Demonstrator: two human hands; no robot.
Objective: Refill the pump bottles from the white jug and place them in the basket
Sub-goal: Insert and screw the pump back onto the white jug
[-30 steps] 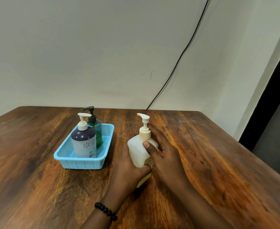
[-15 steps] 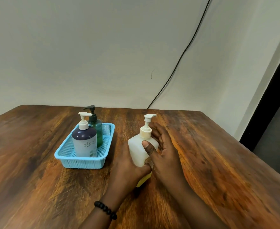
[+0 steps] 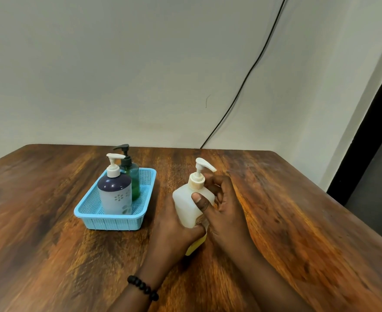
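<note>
A white pump bottle (image 3: 185, 203) stands on the wooden table (image 3: 298, 221), slightly tilted, its cream collar and white pump head pointing right. My left hand (image 3: 174, 230) wraps the bottle's lower body from the left. My right hand (image 3: 223, 208) grips the upper body from the right, thumb across the front, fingers behind the neck. A light blue mesh basket (image 3: 115, 221) to the left holds a purple-and-grey pump bottle (image 3: 115, 194) in front and a green pump bottle (image 3: 132, 179) with a black pump behind it. No white jug is in view.
A black cable (image 3: 248, 70) runs down the white wall to the table's far edge. The table's right edge runs diagonally, with a dark doorway (image 3: 370, 154) beyond it. A black bead bracelet (image 3: 142, 287) sits on my left wrist.
The pump head of the white bottle has turned from pointing left to pointing right. Both hands have kept their hold on the bottle.
</note>
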